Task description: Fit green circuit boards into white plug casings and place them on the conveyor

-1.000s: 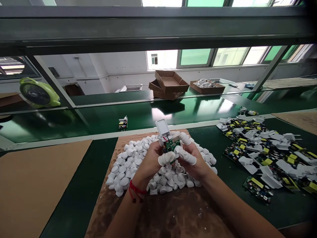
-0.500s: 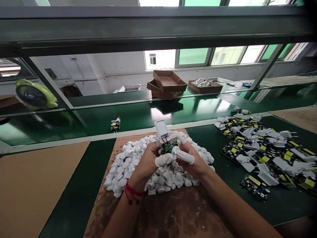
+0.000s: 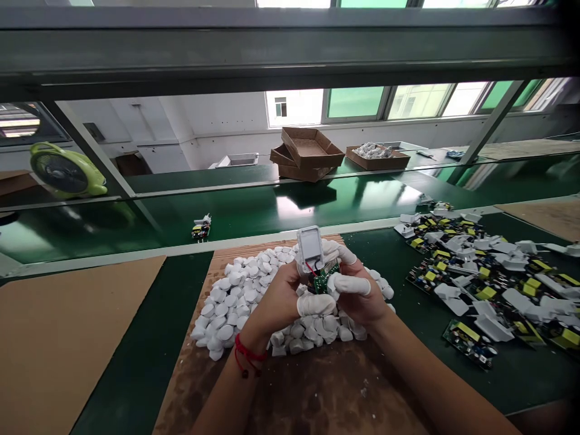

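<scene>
Above a heap of small white plastic caps (image 3: 235, 296), both hands, wearing white finger cots, close around one small green circuit board (image 3: 322, 281). Red and black wires run from the board to a pale, tray-shaped plastic housing piece (image 3: 310, 246), which stands up above it. My left hand (image 3: 290, 296) grips the board's left side, near the base of the housing piece. On the right side, my right hand (image 3: 356, 289) pinches the board with thumb and fingers. Something white and rounded sits at its fingertips; I cannot tell whether it is a cap or a finger cot.
Circuit boards with white housings (image 3: 480, 272) lie piled at right. The caps rest on a brown board (image 3: 317, 393). One assembly (image 3: 201, 228) sits on the green conveyor belt (image 3: 244, 211). Behind are cardboard trays (image 3: 312, 151) and a green fan (image 3: 67, 171); a metal beam (image 3: 290, 57) crosses overhead.
Both hands have shifted slightly right with the circuit board, and the housing piece stands more upright. The assembly on the belt has moved left. A white piece with a wire now shows at far right.
</scene>
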A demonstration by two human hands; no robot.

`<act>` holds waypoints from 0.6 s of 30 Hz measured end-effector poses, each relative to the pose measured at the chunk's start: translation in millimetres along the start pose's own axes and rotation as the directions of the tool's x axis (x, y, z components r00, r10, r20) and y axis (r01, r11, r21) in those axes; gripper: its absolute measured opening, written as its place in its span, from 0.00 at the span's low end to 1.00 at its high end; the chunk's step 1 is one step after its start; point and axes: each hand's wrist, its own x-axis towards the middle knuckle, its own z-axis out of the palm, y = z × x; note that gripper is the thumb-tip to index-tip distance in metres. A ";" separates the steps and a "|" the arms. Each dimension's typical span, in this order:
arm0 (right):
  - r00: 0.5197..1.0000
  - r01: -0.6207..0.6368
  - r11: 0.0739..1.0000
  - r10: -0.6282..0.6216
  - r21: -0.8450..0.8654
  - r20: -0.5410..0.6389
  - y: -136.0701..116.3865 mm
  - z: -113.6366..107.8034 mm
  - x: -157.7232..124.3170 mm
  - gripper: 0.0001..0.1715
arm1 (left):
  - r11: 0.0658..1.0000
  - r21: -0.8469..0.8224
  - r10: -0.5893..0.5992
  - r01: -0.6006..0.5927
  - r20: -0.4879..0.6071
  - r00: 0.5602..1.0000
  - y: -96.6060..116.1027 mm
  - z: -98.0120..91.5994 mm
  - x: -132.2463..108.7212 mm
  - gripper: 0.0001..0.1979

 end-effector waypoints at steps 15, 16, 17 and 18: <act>1.000 -0.008 0.996 0.009 -0.092 0.009 -2.7 4.4 2.3 0.26 | 0.994 -0.102 -0.060 0.048 -0.112 0.992 3.1 5.7 2.7 0.25; 1.000 -0.012 0.994 0.011 -0.112 -0.009 -1.5 3.9 2.6 0.25 | 0.995 -0.092 -0.054 0.043 -0.130 0.990 3.7 6.5 3.1 0.24; 0.999 -0.016 0.991 0.012 -0.130 -0.031 -0.2 3.2 2.9 0.25 | 0.996 -0.084 -0.046 0.033 -0.150 0.988 4.1 7.1 3.5 0.23; 0.999 -0.021 0.989 0.013 -0.147 -0.050 1.2 2.4 3.1 0.24 | 0.997 -0.076 -0.038 0.025 -0.167 0.985 4.4 7.6 4.0 0.23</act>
